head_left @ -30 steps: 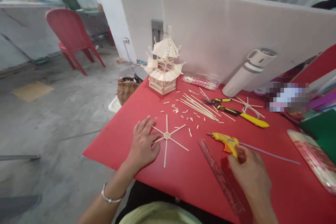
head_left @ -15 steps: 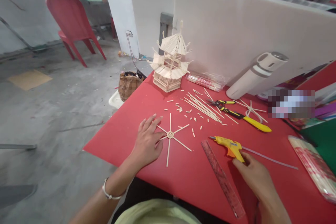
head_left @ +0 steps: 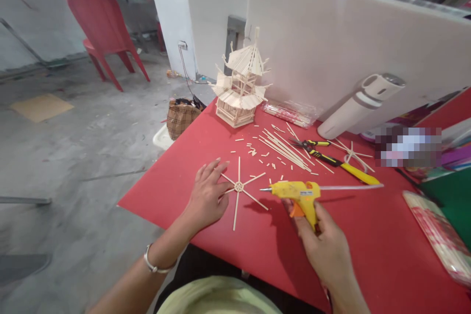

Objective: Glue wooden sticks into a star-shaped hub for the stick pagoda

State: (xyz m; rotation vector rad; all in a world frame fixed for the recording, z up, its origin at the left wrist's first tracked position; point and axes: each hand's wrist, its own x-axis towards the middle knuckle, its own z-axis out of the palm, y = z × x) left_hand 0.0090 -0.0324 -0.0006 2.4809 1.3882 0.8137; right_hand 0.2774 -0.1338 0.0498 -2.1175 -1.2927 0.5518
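Observation:
My left hand (head_left: 209,196) rests on the red tabletop with its fingers spread, touching the left side of a six-spoked stick frame (head_left: 239,187). The frame lies flat, with a small ring at its hub. My right hand (head_left: 324,238) grips a yellow hot glue gun (head_left: 299,191) by its handle, raised above the table. Its metal nozzle points left toward the frame, and a clear glue stick (head_left: 349,187) sticks out of its back. The fingers near the orange trigger (head_left: 296,210) are partly hidden behind the gun.
Beyond the frame lie loose sticks (head_left: 285,149), cut bits and yellow-black cutters (head_left: 331,159). A stick pagoda model (head_left: 241,88) stands at the back, near a white flask (head_left: 358,105). Packs of sticks (head_left: 437,235) lie right. The table's left edge (head_left: 147,171) drops to the floor.
My right hand has lifted the glue gun and brought it left, closer to the stick frame. The red ruler seen before is now out of sight. My left hand stays put.

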